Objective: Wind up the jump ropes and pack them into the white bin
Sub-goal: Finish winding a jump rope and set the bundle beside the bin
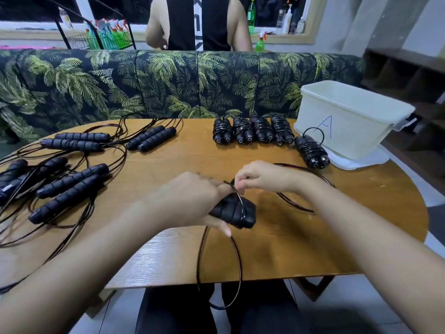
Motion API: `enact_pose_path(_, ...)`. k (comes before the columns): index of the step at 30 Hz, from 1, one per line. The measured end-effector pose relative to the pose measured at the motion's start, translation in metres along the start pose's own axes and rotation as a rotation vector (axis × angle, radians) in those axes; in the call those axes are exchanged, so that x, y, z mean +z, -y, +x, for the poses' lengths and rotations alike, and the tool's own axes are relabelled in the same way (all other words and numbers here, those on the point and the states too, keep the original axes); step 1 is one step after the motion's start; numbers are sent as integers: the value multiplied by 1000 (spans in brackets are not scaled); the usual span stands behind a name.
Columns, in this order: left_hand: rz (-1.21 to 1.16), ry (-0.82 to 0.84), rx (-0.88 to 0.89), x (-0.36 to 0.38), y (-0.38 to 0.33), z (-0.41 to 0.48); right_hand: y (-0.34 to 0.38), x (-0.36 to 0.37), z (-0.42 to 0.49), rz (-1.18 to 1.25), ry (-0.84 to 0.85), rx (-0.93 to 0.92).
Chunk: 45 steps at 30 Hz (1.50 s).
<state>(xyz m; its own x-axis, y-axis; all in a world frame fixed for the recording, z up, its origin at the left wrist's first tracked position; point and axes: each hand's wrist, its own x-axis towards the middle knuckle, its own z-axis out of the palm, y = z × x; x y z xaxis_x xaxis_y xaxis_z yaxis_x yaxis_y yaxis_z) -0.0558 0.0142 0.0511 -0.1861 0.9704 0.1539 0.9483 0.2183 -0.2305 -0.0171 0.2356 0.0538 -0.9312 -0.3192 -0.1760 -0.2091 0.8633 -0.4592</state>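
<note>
L hand (pixel 192 201) grips paired handles (pixel 237 210) near table (pixel 337 237) front edge; R hand (pixel 260 177) pinches cord (pixel 238 196) above handles; bin (pixel 349 121) far right.

Five wound jump ropes (pixel 262 132) lie beside the white bin (pixel 349 116).

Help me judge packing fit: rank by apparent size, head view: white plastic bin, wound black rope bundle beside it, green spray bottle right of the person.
1. white plastic bin
2. wound black rope bundle
3. green spray bottle, farther from camera, so unsure
</note>
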Motion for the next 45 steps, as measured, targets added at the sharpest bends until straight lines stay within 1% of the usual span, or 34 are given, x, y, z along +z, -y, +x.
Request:
enact_pose_path(2, 239, 9, -22, 8, -3, 4, 5, -6, 4, -141, -43, 40)
enact_pose_path(4, 359, 103, -144, 14, -7, 8, 12, -7, 4, -251, -120, 81)
enact_pose_path(5, 374, 146, -246, 17, -9, 10, 17, -4, 4, -287, -169, 100)
enact_pose_path(6, 365, 146, -359, 18, -10, 12, 23, 0, 2, -315, -228, 109)
enact_pose_path(8, 300, 88, -564, 22, -7, 14, 34, 16, -2, -312, -373, 109)
enact_pose_path(10, 139, 61, -724, 26, 0, 15, 43, 37, -7, -219, -518, 82)
enact_pose_path(12, -83, 20, -817, 29, 8, 14, 45, 56, -13, -64, -603, 53)
enact_pose_path(13, -206, -3, -852, 28, 10, 14, 43, 65, -15, 67, -600, 30)
enact_pose_path(15, -488, -115, -890, 29, 14, 13, 38, 82, -18, 420, -495, -28)
enact_pose_path(16, -661, -200, -876, 29, 16, 13, 35, 89, -19, 582, -419, -52)
enact_pose_path(17, -835, -265, -824, 28, 17, 12, 31, 95, -19, 698, -356, -63)
enact_pose_path(18, -966, -280, -737, 24, 16, 12, 26, 99, -20, 760, -310, -59)
enact_pose_path(20, -1049, -191, -554, 17, 14, 9, 11, 93, -19, 757, -263, -35)
enact_pose_path(22, -1039, -104, -435, 13, 11, 4, -1, 76, -18, 709, -258, -11)
enact_pose_path(24, -1017, -58, -369, 9, 8, 0, -9, 55, -16, 627, -257, 14)
enact_pose_path(25, -970, -30, -345, 7, 7, -1, -10, 46, -14, 559, -235, 9)
enact_pose_path(26, -865, 3, -325, 6, 4, -2, -9, 39, -11, 488, -193, 4)
enact_pose_path(27, -691, 39, -308, 3, 1, -2, -7, 33, -8, 419, -138, 1)
enact_pose_path(29, -221, 91, -246, 0, -7, 0, -4, 20, 0, 228, -42, -4)
enact_pose_path(30, -39, 83, -193, 0, -13, 1, -2, 15, 5, 116, 1, 4)
enact_pose_path(32, 206, 112, -123, 3, -22, 6, 3, 6, 11, -77, 70, 27)
enact_pose_path(34, 323, 164, -144, 13, -28, 10, 12, -2, 12, -215, 69, 59)
enact_pose_path(36, 369, 194, -209, 24, -29, 9, 25, -10, 9, -340, -17, 80)
enact_pose_path(38, 356, 185, -347, 32, -24, 7, 40, -10, 4, -472, -140, 83)
enact_pose_path(39, 313, 185, -430, 33, -20, 7, 46, -4, 2, -540, -230, 66)
enact_pose_path(41, 191, 176, -598, 38, -13, 7, 52, 23, 2, -616, -481, -36)
enact_pose_path(42, 133, 142, -668, 40, -10, 7, 54, 39, 1, -608, -584, -56)
enact_pose_path(44, -4, 97, -746, 43, -7, 13, 56, 63, -3, -491, -744, -40)
enact_pose_path(45, -60, 57, -771, 44, -8, 15, 54, 70, -5, -406, -785, -2)
